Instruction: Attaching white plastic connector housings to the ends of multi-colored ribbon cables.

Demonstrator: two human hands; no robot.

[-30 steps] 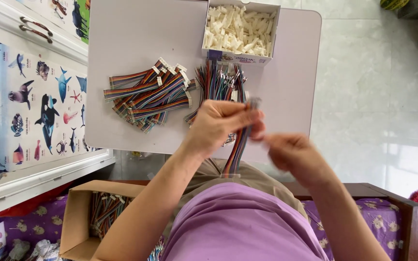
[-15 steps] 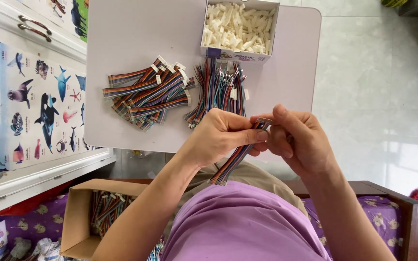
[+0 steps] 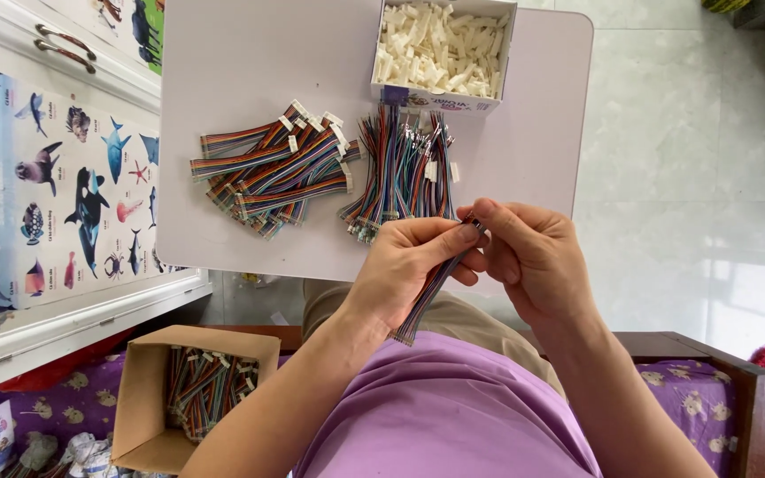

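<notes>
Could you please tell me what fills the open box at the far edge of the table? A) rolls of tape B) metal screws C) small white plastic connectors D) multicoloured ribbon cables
C: the open box at the table's far edge is heaped with small white plastic connectors; the multicoloured cables lie outside it on the tabletop.

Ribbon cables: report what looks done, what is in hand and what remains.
Done: a pile of cables with white connectors lies on the table. In hand: left hand and right hand hold one ribbon cable. Left: a loose cable bunch, a box of white connectors, a cardboard box of cables.
</notes>
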